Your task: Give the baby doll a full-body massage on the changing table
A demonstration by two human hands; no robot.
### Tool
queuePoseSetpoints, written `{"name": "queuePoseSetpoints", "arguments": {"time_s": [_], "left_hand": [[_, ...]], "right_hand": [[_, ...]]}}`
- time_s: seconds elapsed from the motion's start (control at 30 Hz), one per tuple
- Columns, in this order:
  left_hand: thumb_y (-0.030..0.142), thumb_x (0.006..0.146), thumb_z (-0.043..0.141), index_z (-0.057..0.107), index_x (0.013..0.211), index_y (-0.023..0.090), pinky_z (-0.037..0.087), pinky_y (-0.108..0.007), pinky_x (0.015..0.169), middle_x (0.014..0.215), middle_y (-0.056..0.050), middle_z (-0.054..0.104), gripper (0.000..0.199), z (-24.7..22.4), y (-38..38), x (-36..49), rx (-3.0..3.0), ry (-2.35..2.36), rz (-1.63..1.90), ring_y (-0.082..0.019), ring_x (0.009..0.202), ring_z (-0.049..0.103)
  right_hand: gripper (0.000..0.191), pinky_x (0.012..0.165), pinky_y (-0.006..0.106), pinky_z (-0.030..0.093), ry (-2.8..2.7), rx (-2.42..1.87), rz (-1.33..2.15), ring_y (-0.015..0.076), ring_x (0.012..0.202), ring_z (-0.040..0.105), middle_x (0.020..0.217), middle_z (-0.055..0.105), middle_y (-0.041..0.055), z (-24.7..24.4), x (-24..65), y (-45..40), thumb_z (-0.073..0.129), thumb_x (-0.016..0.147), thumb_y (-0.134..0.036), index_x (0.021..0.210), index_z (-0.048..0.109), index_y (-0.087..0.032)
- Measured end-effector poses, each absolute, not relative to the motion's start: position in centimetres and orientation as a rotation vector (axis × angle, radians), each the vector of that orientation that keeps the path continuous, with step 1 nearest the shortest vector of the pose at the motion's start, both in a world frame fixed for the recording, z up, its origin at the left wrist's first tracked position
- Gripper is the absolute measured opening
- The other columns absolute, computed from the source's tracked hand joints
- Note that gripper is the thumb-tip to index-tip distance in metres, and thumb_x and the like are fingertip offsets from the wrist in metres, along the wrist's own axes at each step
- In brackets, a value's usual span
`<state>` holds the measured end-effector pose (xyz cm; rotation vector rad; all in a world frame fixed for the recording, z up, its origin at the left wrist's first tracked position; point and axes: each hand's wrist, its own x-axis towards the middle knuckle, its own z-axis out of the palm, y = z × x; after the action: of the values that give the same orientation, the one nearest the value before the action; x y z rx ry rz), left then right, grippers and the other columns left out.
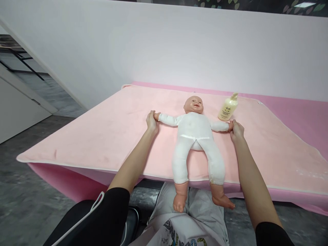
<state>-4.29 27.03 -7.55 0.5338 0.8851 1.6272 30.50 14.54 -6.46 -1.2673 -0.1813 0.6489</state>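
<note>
1. Basically, doll (195, 125) lies face up on the pale pink blanket (102, 136), arms stretched out to both sides, legs pointing at the person.
2. Left hand (152, 123): fingers closed, pinching the doll's hand on that side; wrist low over the blanket.
3. Right hand (237, 131): same, pinching the doll's other hand between thumb and fingers.
4. Near edge: doll's lower legs cross it; both feet (180, 198) stick out past the blanket, above the person's light trousers (166, 201).
5. Far edge: doll's head is near it. Beyond is a strip of darker pink cover (297, 118), then a white partition (153, 48) that blocks that side.
6. Bottle (228, 108), yellow with pump top, stands just beyond the right hand, beside the doll's arm. Tight there; can't tell if it touches the fingers.
7. Open room: wide bare blanket to the left of the left hand, out to the corner above grey floor (12, 191); more bare blanket right of the right hand. Between doll's torso and each forearm, narrower gaps.
</note>
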Motion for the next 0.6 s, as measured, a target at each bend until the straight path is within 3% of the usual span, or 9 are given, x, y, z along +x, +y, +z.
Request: {"name": "queuePoseSetpoints", "arguments": {"time_s": [0.2, 0.33, 0.43, 0.5, 0.6], "left_hand": [[0.041, 0.090, 0.032, 0.051, 0.087, 0.017, 0.047, -0.028, 0.079, 0.073, -0.002, 0.056, 0.031, -7.5, 27.5, -4.3, 0.413, 0.862, 1.623, -0.011, 0.071, 0.059], [0.050, 0.089, 0.027, 0.052, 0.085, 0.017, 0.047, -0.030, 0.078, 0.074, -0.004, 0.057, 0.042, -7.4, 27.6, -4.4, 0.367, 0.828, 1.607, -0.013, 0.071, 0.059], [0.047, 0.083, 0.045, 0.051, 0.080, 0.018, 0.047, -0.028, 0.072, 0.071, -0.002, 0.057, 0.030, -7.5, 27.3, -4.4, 0.433, 0.839, 1.605, -0.013, 0.068, 0.058], [0.036, 0.075, 0.060, 0.049, 0.074, 0.019, 0.047, -0.026, 0.070, 0.066, 0.001, 0.054, 0.021, -7.7, 27.2, -4.4, 0.498, 0.841, 1.616, -0.011, 0.066, 0.056], [0.032, 0.074, 0.062, 0.048, 0.075, 0.019, 0.047, -0.025, 0.070, 0.066, 0.002, 0.055, 0.019, -7.9, 27.3, -4.3, 0.520, 0.860, 1.615, -0.010, 0.065, 0.056]], "right_hand": [[0.038, 0.051, 0.021, 0.053, -0.114, -1.267, 0.682, 0.0085, 0.052, 0.057, 0.061, 0.059, -0.0004, -6.4, 30.9, 14.9, 0.033, 0.094, -0.030, 0.067, 0.054, -0.015], [0.024, 0.052, 0.020, 0.053, -0.149, -1.216, 0.693, 0.0086, 0.055, 0.057, 0.061, 0.058, -0.0024, -6.6, 31.1, 15.0, 0.046, 0.088, -0.023, 0.067, 0.054, -0.015], [0.008, 0.053, 0.020, 0.053, -0.214, -1.236, 0.672, 0.0090, 0.059, 0.057, 0.063, 0.058, -0.0041, -7.1, 31.2, 14.9, 0.060, 0.073, -0.012, 0.068, 0.055, -0.014], [0.008, 0.053, 0.019, 0.053, -0.257, -1.260, 0.652, 0.0093, 0.060, 0.057, 0.064, 0.058, -0.0042, -7.5, 31.4, 14.9, 0.064, 0.068, -0.010, 0.068, 0.056, -0.014], [0.008, 0.053, 0.018, 0.053, -0.270, -1.263, 0.654, 0.0086, 0.060, 0.057, 0.063, 0.058, -0.0045, -7.7, 31.5, 14.9, 0.063, 0.069, -0.011, 0.068, 0.056, -0.015]]}}
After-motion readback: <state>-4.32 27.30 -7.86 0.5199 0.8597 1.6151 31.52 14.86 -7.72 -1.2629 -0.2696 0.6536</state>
